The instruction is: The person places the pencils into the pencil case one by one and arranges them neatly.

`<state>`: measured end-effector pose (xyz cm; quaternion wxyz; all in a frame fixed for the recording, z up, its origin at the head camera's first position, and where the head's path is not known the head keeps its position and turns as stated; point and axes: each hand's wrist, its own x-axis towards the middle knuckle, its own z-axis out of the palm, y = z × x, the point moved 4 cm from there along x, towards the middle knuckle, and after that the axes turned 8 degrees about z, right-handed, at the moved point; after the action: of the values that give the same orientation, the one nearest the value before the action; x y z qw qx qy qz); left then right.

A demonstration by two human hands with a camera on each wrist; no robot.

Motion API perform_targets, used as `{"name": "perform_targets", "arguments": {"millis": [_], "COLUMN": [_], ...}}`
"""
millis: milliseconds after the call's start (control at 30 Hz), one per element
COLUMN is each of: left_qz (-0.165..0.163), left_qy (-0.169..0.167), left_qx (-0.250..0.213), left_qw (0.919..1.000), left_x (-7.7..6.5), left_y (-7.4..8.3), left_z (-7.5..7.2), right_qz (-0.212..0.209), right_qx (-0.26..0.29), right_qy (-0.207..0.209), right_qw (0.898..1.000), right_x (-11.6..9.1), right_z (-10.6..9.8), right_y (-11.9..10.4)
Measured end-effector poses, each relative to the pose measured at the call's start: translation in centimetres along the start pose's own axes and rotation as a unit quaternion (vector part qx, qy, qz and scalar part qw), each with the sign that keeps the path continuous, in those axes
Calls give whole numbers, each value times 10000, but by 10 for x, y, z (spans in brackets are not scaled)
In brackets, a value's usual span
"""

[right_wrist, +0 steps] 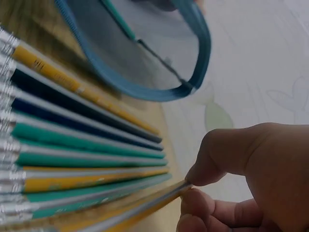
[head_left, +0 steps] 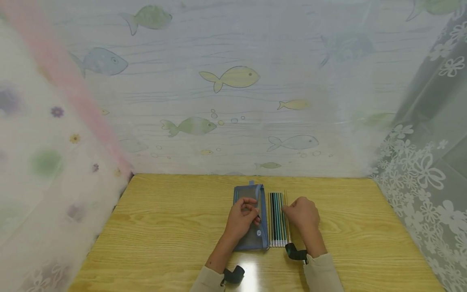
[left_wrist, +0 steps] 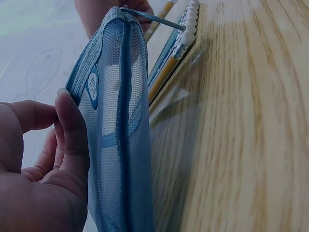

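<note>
My left hand (head_left: 238, 221) lies over a blue mesh zip pencil pouch (head_left: 249, 242), its thumb and forefinger pinching the pouch's upper side. In the right wrist view, the pouch's zip edge (right_wrist: 140, 94) bows wide apart, and a teal pencil (right_wrist: 118, 18) shows inside. To the right of the pouch, pencils (head_left: 278, 223) in yellow, dark blue and teal lie side by side, white erasers towards me. At the row's right end, my right hand (head_left: 304, 213) pinches a yellow pencil with a silver stripe (right_wrist: 140, 209) by its far end, between thumb and fingers.
Everything lies on a wood-grain table (head_left: 168, 227). A fish-patterned sheet (head_left: 233, 134) hangs behind its far edge. A flowered sheet (head_left: 54, 170) borders the left side, and a lace curtain (head_left: 419, 174) the right. Each wrist carries a black camera mount (head_left: 233, 275).
</note>
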<state>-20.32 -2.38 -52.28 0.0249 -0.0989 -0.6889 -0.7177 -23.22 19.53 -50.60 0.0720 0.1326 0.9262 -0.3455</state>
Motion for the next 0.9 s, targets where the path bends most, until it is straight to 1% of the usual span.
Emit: {"name": "perform_targets", "arguments": {"millis": [200,333,567,767,900], "left_qz": [5,17,66,64,42], "left_qy": [5,14,12,10,1], "left_qx": [6,42,-11,-24,1], "left_qw": [10000,10000,10000,10000,10000], "left_x": [0,0,1,1,1], "left_y": [-1,-1,1,1,1], "left_z": [-2,-3,-2,-2,-2], "right_qz": [-240,-396,-526,-625,-669], "right_qx": [371,634,924,1014,1014], "right_qy": [-119,-219,-442,-660,-709], "right_qw": [9990,9970,9934,9907,9901], "right_x": [-3,-2,-4,-9,-11], "right_z": [-3,0,7,15,20], "right_y": [-9,-12,-19,-30,-37]}}
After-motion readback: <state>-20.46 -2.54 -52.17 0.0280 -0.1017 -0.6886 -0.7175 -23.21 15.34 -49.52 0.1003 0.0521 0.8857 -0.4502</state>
